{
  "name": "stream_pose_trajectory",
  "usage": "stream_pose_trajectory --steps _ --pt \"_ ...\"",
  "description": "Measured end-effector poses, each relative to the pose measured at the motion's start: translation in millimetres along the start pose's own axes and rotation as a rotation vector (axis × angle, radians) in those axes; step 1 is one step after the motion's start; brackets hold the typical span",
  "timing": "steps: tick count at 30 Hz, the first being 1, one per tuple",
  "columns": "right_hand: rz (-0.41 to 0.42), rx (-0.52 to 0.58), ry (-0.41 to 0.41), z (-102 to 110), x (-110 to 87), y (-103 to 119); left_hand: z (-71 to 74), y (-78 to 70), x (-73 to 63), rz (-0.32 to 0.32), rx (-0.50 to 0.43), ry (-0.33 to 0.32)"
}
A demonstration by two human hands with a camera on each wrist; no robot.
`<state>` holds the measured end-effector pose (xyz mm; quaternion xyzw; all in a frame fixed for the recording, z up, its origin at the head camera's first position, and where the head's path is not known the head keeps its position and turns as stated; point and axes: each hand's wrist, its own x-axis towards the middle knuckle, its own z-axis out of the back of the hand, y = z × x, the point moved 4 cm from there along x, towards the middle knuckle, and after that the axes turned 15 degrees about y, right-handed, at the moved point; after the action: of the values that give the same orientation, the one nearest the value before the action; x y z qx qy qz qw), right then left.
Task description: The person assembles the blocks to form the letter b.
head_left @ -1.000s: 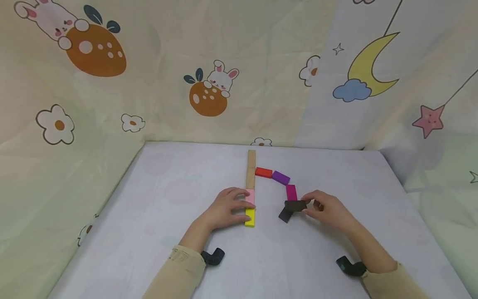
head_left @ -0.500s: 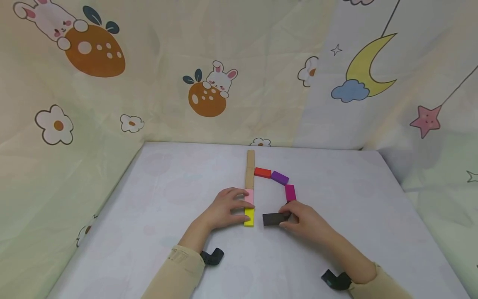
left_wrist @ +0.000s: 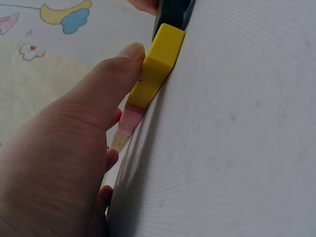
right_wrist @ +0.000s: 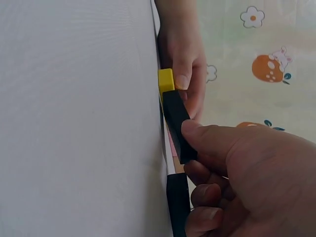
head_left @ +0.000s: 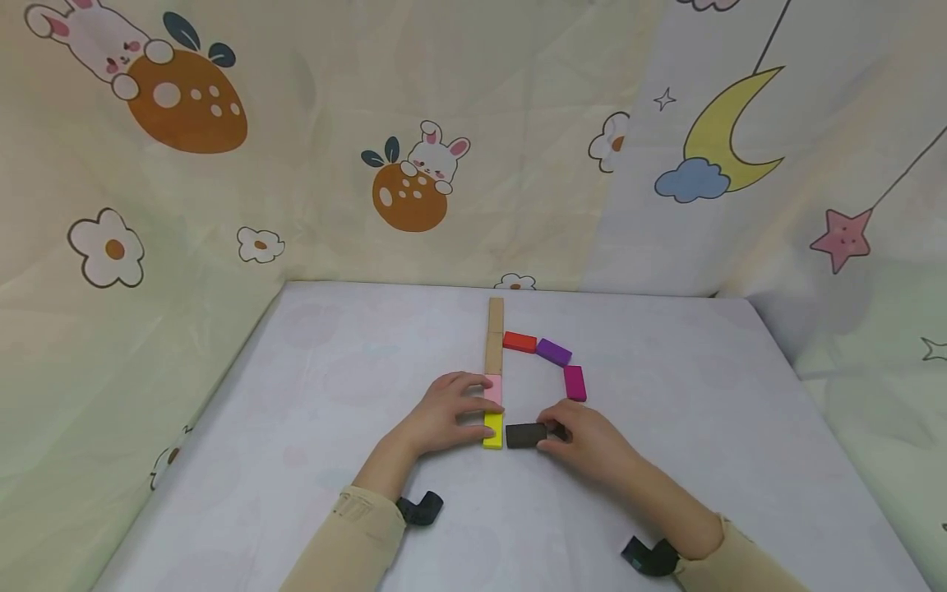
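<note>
A bench (head_left: 333,427) draped in pale lilac cloth, faintly printed, stands against hanging fabric sheets patterned with rabbits, orange strawberries, flowers, a yellow moon and a pink star. On it lie flat, smooth rectangular blocks with crisp edges, taken here relative to the yellow block (head_left: 492,430). Directly beyond it in one straight line sit a pink block (head_left: 494,389) and two plain wooden blocks (head_left: 495,335). From the far end of that line a red block (head_left: 520,341), a purple block (head_left: 554,352) and a magenta block (head_left: 575,383) curve out to the right and back toward the viewer.

The left hand (head_left: 442,413) lies on the yellow and pink blocks, its thumb straight against the yellow block's side, as the left wrist view shows (left_wrist: 159,64); its fingers look relaxed and hold nothing. The right hand (head_left: 584,444) pinches a black block (head_left: 525,435) between thumb and curled fingers (right_wrist: 205,136). That black block lies flat just right of the yellow block, its short end at or nearly touching the yellow one's side. A second dark block edge (right_wrist: 177,202) shows under the right hand in the right wrist view.

Half a second earlier the black block lay farther right of the yellow block, with a clear gap; a second ago it was lifted near the magenta block. The left hand has not moved.
</note>
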<state>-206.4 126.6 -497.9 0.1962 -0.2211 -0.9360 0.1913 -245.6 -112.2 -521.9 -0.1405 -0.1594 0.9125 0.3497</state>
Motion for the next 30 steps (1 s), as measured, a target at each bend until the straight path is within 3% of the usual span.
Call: stream_pose_trajectory --steps 7,17,24,30 --pt "0.045 -0.076 -0.032 -3 2.2 2 -0.2 0.5 0.2 -0.004 0.011 -0.002" --pt "0.015 -0.103 -0.047 -4 2.4 5 -2.3 1.8 1.2 -0.013 0.023 -0.010" --pt "0.014 0.034 -0.015 16 -3.9 -4 -1.4 0.4 1.0 -0.005 0.004 -0.003" --pt "0.090 -0.021 0.028 31 -10.9 -18 -1.6 0.0 0.4 0.003 -0.007 0.003"
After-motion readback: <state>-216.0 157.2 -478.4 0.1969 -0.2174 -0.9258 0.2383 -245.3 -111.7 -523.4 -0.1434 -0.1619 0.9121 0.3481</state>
